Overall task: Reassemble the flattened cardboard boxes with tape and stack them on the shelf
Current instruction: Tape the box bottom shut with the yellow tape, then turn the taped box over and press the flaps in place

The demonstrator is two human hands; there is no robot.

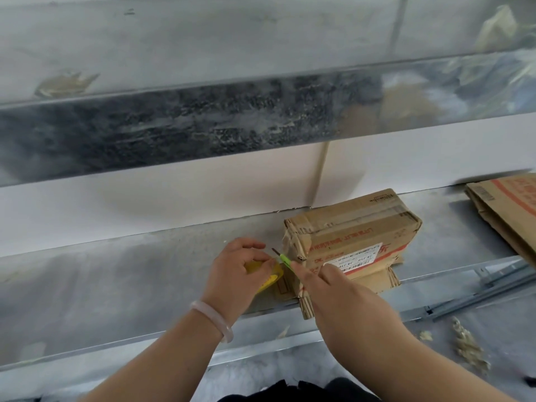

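While we finish its end, one box point(351, 233) sits taped on the shelf point(130, 274) | left hand point(240, 266) grips yellow tape point(271, 279) | right hand point(333, 288) pinches green cutter point(285, 260) | flat box point(504, 210) far right, not yet assembled, we judge.

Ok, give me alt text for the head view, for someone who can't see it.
At the left end of a taped cardboard box on a metal shelf, the left hand holds a yellow tape dispenser and the right hand a green knife. Flattened cardboard lies further right.
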